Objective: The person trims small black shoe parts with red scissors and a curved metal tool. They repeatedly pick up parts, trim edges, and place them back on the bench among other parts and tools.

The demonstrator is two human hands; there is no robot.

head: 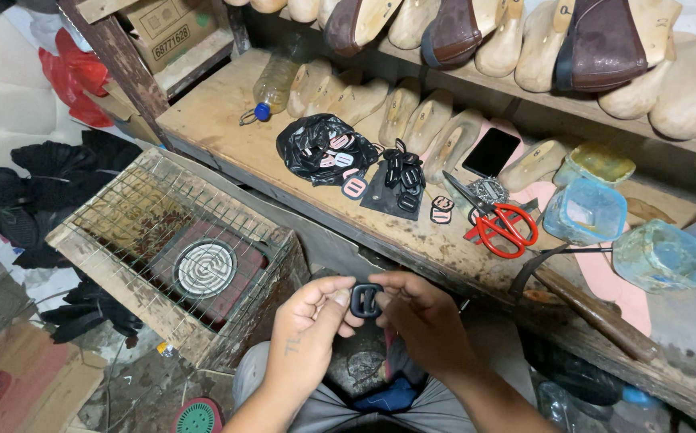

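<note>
Pinching a black buckle [366,300], left hand [309,333] and right hand [424,321] fingers closed.

shoemaking workshop: wooden shoe lasts [412,112], worn workbench [219,120]

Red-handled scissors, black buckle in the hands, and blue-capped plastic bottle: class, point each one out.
red-handled scissors [502,224], head view, on the red handle loops.
black buckle [365,300], head view, on its frame between both hands' fingertips.
blue-capped plastic bottle [277,78], head view, on its clear body.
</note>
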